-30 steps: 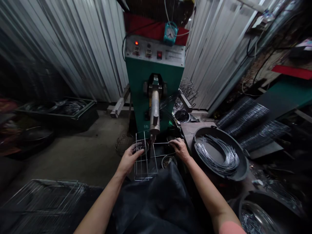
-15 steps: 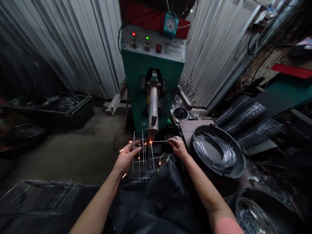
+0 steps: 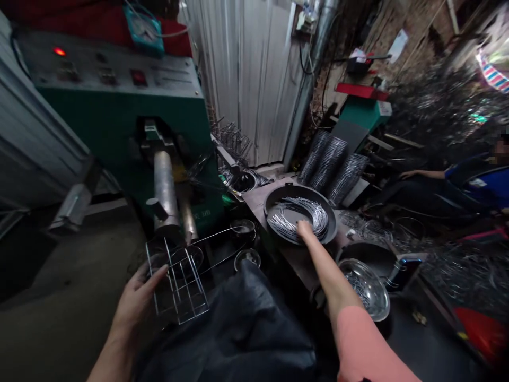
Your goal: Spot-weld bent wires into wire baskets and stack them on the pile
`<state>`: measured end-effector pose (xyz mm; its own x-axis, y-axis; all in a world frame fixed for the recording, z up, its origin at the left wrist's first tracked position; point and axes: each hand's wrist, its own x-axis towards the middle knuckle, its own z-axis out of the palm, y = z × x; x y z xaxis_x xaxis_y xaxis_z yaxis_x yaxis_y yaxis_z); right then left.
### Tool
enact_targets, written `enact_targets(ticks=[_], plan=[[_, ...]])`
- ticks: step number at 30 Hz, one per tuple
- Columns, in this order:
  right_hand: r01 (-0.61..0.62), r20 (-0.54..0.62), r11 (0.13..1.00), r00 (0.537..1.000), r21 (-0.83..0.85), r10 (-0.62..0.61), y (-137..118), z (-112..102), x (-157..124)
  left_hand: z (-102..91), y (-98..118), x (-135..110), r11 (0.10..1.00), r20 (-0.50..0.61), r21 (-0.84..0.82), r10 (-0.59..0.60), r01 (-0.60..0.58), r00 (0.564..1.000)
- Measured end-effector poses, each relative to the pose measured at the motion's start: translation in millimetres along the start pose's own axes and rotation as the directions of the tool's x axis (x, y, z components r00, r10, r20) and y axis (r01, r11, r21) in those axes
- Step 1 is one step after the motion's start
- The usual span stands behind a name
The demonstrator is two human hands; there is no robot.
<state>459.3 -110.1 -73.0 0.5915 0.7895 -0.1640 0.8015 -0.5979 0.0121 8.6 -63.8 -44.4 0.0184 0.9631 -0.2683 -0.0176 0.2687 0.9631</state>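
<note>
My left hand (image 3: pixel 137 297) is closed on a small welded wire rack (image 3: pixel 181 289), thumb and fingers at its left side. The rack sits under the round metal arm (image 3: pixel 165 180) of a green welding machine (image 3: pixel 99 116). A long thin wire (image 3: pixel 218 232) reaches rightward from near the electrode tip (image 3: pixel 190 239). My right hand (image 3: pixel 305 229) is down among curved metal wires (image 3: pixel 318 212) in a round dark pan (image 3: pixel 270 197). Its fingers look drawn together, but the wires and the hand itself hide what they grip.
Two small bowls (image 3: pixel 247 253) stand below the machine. A shiny metal bowl (image 3: pixel 379 302) with small wire pieces and a phone (image 3: pixel 402 273) are at the right. Stacked wire grids (image 3: pixel 332 159) lean behind the pan. A person in blue (image 3: pixel 477 178) sits far right.
My right hand has left the wire by the machine and moved right into the pan. The sparks are gone and the green lamp is off. The view has turned right.
</note>
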Motion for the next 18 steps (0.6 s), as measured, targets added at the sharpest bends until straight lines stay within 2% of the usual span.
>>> enact_targets(ticks=[3, 8, 11, 14, 16, 18], plan=[[0.026, 0.079, 0.999, 0.997, -0.046, -0.022, 23.8, 11.0, 8.7, 1.2, -0.1, 1.1, 0.999, -0.008, -0.028, 0.030, -0.030, 1.000], [0.156, 0.066, 0.983, 0.986, -0.091, -0.151, 20.2, 26.8, 11.4, 5.3, 0.7, 1.5, 0.993, -0.005, -0.106, 0.049, -0.049, 0.999], [0.160, -0.008, 0.984, 0.987, -0.078, -0.161, 17.7, 28.0, 9.9, 5.5, -2.4, 3.7, 0.991, 0.002, -0.122, 0.059, -0.058, 0.998], [0.118, -0.106, 0.993, 0.987, -0.027, -0.120, 24.1, 17.5, 12.4, 4.9, -5.6, 5.9, 0.989, -0.006, -0.138, 0.059, -0.060, 0.998], [0.066, -0.223, 0.994, 0.974, 0.082, -0.046, 34.0, 4.2, 16.9, 4.3, -7.3, 7.7, 0.986, 0.005, -0.155, 0.061, -0.059, 0.998], [0.006, -0.346, 0.977, 0.936, 0.212, 0.069, 47.0, -13.0, 22.9, 3.4, -9.2, 10.0, 0.985, 0.014, -0.163, 0.063, -0.060, 0.998]])
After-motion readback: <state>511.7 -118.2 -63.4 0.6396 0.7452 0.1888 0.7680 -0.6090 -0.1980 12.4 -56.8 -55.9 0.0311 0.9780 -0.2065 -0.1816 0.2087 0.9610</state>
